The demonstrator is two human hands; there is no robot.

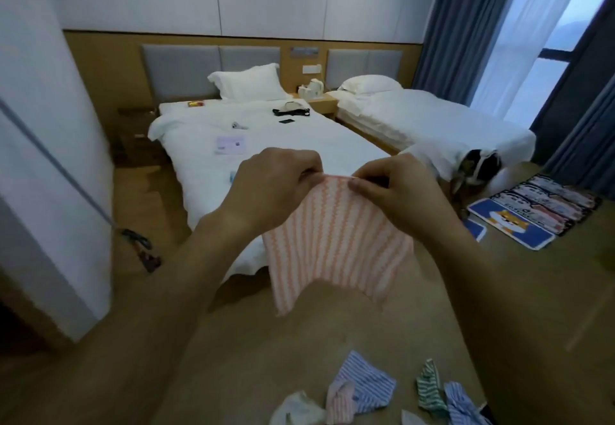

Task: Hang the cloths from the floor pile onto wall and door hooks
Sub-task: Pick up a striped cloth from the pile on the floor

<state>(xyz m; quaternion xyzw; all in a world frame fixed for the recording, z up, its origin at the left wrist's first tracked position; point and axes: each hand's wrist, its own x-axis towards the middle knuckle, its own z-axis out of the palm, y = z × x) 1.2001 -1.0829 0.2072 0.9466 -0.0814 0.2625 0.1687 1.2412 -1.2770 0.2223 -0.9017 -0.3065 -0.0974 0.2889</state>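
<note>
pink-and-white zigzag-striped cloth (339, 241): I hold it up by its top edge, hanging flat in front of me | floor pile of crumpled striped cloths (376, 394): blue, pink, green and white, on the wooden floor below

Both bare forearms reach forward and upward, hands raised side by side at mid-scene. The left hand (276, 185) and right hand (396, 188) each pinch the top edge of a pink-and-white striped cloth (336, 245), fingers curled, thumbs nearly meeting, knuckles facing the camera.
</note>
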